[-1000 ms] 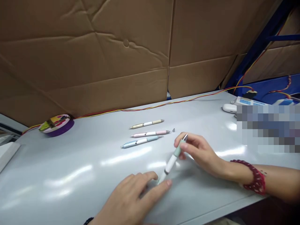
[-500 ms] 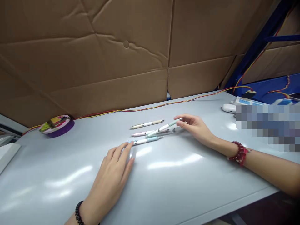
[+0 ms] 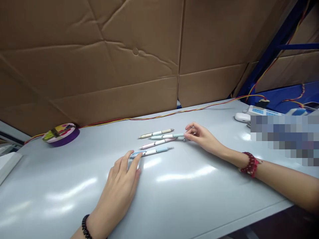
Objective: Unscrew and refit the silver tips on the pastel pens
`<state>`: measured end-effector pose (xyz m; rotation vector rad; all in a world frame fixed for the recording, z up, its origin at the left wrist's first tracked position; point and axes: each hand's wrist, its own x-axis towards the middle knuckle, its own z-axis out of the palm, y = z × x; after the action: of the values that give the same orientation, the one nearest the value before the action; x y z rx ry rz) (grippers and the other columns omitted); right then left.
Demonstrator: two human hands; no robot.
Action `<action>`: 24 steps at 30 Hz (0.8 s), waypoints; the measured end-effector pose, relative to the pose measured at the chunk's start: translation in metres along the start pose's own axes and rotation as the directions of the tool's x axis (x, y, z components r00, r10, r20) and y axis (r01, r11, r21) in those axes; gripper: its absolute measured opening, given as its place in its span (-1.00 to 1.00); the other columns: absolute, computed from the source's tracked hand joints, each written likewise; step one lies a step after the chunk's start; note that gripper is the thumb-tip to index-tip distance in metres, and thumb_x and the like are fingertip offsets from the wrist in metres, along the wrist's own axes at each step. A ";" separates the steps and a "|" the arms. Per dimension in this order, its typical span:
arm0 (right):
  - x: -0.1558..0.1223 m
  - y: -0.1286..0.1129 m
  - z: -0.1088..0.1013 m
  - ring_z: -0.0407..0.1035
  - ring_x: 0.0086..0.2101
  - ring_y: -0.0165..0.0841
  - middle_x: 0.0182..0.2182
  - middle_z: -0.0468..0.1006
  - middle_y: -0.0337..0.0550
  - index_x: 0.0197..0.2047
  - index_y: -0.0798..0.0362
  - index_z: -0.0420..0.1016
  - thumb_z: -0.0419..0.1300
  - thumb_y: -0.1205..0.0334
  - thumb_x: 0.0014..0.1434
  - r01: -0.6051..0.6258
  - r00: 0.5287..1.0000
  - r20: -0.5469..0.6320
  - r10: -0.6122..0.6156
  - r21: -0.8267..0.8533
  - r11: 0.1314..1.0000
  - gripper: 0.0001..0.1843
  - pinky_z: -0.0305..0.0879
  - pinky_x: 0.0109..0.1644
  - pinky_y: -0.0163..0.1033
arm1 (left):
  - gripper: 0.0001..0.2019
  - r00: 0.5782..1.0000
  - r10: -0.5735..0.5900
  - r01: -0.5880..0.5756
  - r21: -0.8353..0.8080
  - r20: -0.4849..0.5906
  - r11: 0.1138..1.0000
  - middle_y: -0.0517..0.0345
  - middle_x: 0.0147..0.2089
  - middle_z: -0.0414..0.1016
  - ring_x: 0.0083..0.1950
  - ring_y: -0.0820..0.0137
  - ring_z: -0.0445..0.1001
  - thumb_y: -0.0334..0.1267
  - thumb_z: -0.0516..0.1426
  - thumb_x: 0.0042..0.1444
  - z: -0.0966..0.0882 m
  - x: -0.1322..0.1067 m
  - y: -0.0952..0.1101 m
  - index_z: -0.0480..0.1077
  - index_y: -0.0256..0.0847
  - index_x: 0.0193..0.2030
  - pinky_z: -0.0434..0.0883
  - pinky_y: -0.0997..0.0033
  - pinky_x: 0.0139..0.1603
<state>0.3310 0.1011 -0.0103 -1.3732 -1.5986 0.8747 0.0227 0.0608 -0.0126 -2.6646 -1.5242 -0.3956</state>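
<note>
My right hand [image 3: 203, 137] pinches one end of a pale green and white pen [image 3: 166, 136] between thumb and fingertips. That pen lies between a beige and white pen [image 3: 156, 133] behind it and a pink and white pen [image 3: 157, 143] in front. Nearest to me is a blue and white pen [image 3: 154, 151]. My left hand [image 3: 122, 181] has its fingers stretched and apart, with index and middle fingertips at the clip end of the blue pen. Beside the right fingertips shows a small metallic bit [image 3: 184, 140], too small to name.
A purple roll of tape [image 3: 66, 141] stands at the back left. Red and yellow wires [image 3: 152, 118] run along the back of the grey table [image 3: 174, 205], below the cardboard [image 3: 112, 79]. To the right are a white rounded case [image 3: 242, 117] and a power strip [image 3: 264, 111].
My right hand has lowered the green pen from a slant across the pink pen to nearly level beside the beige one. The blue pen and my left fingers have shifted slightly left.
</note>
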 end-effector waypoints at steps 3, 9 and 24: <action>-0.001 -0.002 0.000 0.38 -0.28 -0.31 -0.32 0.50 -0.17 -0.17 0.02 0.23 0.13 -0.01 0.14 0.001 1.000 0.009 -0.001 -0.029 1.000 -0.68 0.26 -0.19 -0.20 | -0.63 0.999 0.001 0.000 -0.043 0.032 0.999 0.02 0.21 0.18 0.17 0.11 0.17 -0.22 -0.19 0.30 -0.003 0.002 0.000 0.13 -0.11 0.21 0.31 0.04 0.02; -0.001 0.001 0.001 0.36 -0.24 -0.31 -0.20 0.47 -0.14 -0.14 0.02 0.28 0.11 0.07 0.15 0.049 0.997 0.066 -0.041 -0.119 0.992 -0.75 0.28 -0.16 -0.19 | -0.67 0.999 0.024 -0.020 -0.115 0.037 0.993 0.03 0.04 0.33 0.04 0.17 0.28 -0.27 -0.17 0.30 -0.006 0.004 -0.001 0.17 -0.16 0.15 0.33 0.12 -0.03; -0.004 -0.001 0.004 0.34 -0.31 -0.31 -0.30 0.43 -0.14 -0.22 0.03 0.43 0.07 0.20 0.18 0.182 0.980 0.145 -0.139 -0.344 0.921 -0.84 0.29 -0.22 -0.20 | -0.59 0.992 0.036 -0.025 -0.083 0.124 0.996 0.03 -0.09 0.29 -0.16 0.22 0.32 -0.42 -0.25 0.24 -0.006 0.002 -0.003 0.22 -0.11 0.12 0.35 0.23 -0.21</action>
<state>0.3271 0.0966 -0.0122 -1.4276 -2.0049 0.5941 0.0199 0.0634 -0.0061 -2.8218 -1.5292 -0.3003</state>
